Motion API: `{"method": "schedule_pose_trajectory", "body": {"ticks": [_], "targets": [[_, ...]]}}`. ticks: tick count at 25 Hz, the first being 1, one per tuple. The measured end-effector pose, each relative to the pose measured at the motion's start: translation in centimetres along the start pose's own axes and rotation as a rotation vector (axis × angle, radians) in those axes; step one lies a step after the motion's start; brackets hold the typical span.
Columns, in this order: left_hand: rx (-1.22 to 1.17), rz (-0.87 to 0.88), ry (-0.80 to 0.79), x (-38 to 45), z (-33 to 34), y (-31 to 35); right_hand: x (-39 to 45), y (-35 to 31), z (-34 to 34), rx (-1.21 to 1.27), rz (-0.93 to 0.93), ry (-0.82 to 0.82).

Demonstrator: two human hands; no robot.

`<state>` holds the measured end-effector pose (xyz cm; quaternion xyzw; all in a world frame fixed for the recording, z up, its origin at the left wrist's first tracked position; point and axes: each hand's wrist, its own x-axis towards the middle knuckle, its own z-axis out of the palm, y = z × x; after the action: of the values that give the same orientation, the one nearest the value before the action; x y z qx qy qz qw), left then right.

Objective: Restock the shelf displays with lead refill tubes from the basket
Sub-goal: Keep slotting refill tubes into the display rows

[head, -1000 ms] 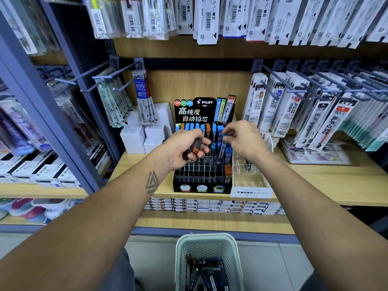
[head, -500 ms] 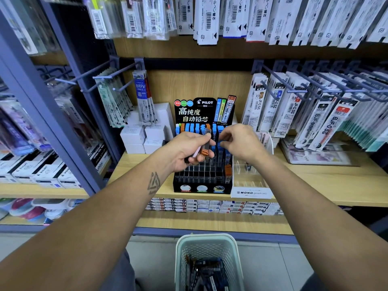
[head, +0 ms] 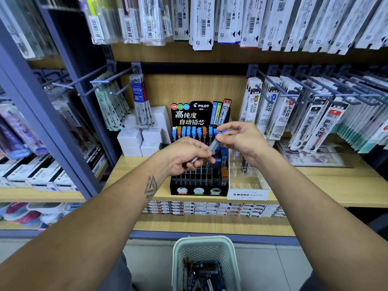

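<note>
Since half a second ago, my right hand (head: 241, 141) has risen from the rack and drawn a grey lead refill tube (head: 213, 144) up out of the bundle in my left hand (head: 186, 156). My right hand pinches the tube at its upper end between thumb and fingertips; the tube tilts, with its lower end just above my left fingers. My left hand is curled round a small bundle of tubes (head: 196, 161), one with an orange end showing. Both hands hover close together above the black Pilot display rack (head: 199, 181), which stands on the wooden shelf (head: 336, 185) just beside the clear Mono display box (head: 247, 185). Blue and orange tubes fill the rack's back rows. The pale green basket (head: 182, 259), on the floor below the shelf's front edge, holds more tubes.
</note>
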<state>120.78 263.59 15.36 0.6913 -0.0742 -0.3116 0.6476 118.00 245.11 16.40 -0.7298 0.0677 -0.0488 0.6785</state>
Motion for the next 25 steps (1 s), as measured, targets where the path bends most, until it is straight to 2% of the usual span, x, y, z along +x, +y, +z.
{"method": "schedule_pose_trajectory", "body": {"ticks": [4,7,12,19,25], "targets": [[-0.037,0.064,0.107,0.3,-0.6,0.0,-0.1,-0.3,-0.9,-0.011,0.044,0.006],[-0.067,0.142,0.175,0.5,-1.0,-0.1,-0.8,-0.8,-0.6,0.008,0.101,-0.089],[-0.175,0.23,0.2,0.5,-0.6,0.2,-1.2,-1.2,0.4,0.053,0.156,-0.175],[0.058,0.328,0.272,0.3,-0.1,0.3,-1.7,-1.3,0.7,-0.146,0.092,-0.249],[0.034,0.275,0.238,0.2,-0.2,0.3,-2.3,-1.3,0.5,-0.267,0.04,-0.273]]}}
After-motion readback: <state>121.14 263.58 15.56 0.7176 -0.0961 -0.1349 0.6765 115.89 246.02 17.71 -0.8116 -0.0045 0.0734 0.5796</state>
